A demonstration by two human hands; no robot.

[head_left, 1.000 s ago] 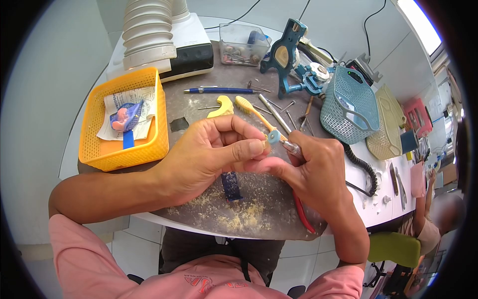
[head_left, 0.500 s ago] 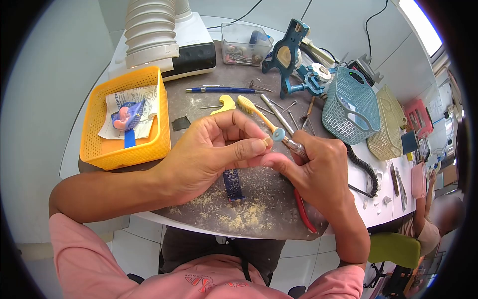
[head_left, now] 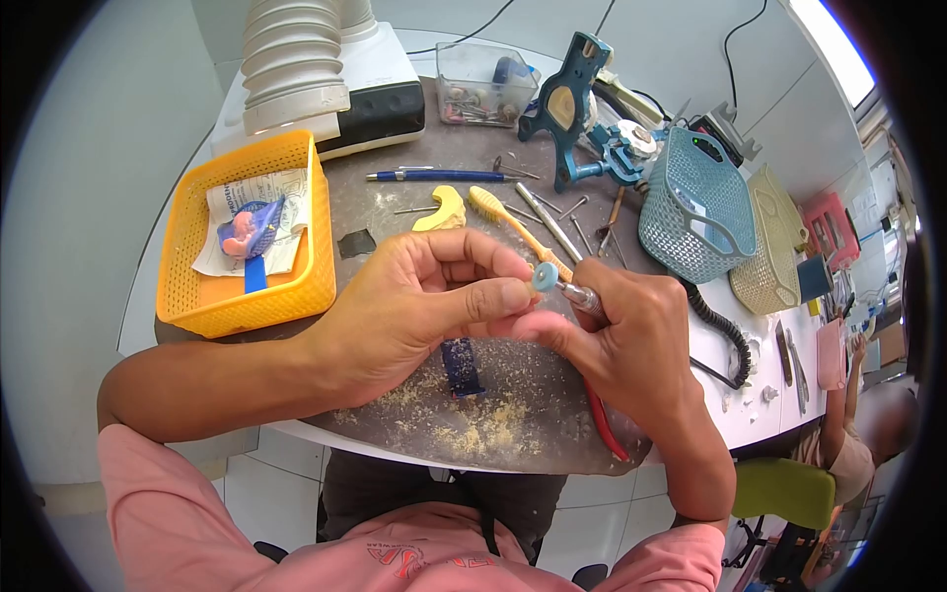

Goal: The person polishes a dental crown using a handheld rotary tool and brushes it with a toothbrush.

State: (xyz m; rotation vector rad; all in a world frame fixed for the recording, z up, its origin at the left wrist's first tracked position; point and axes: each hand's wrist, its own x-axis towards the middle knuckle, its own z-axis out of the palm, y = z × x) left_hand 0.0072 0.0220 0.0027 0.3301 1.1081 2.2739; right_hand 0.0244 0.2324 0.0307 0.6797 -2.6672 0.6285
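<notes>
Between the thumb and fingers of my left hand [head_left: 419, 306] is a small yellowish piece, mostly hidden by the fingertips and the wheel in front of it; its exact kind is not clear. My right hand [head_left: 636, 321] is wrapped round a metal rotary handpiece [head_left: 582, 297] tipped with a light blue grinding wheel [head_left: 544, 276]. The wheel overlaps the piece at my left fingertips; whether it is spinning I cannot tell. My right thumb meets the left fingers. Below the hands, yellow shavings [head_left: 488, 429] lie scattered around a dark blue strip [head_left: 461, 367].
A yellow basket [head_left: 321, 247] stands left, near a ribbed hose [head_left: 296, 59]. Behind my hands lie a toothbrush [head_left: 488, 204], a yellow arch-shaped piece [head_left: 446, 209] and a blue pen [head_left: 444, 177]. Red-handled pliers [head_left: 604, 422], a blue articulator [head_left: 567, 118] and a teal basket [head_left: 695, 217] are rightward.
The blue wheel has shifted slightly left and down, now covering more of the small yellowish piece. Both hands keep their hold in nearly the same place.
</notes>
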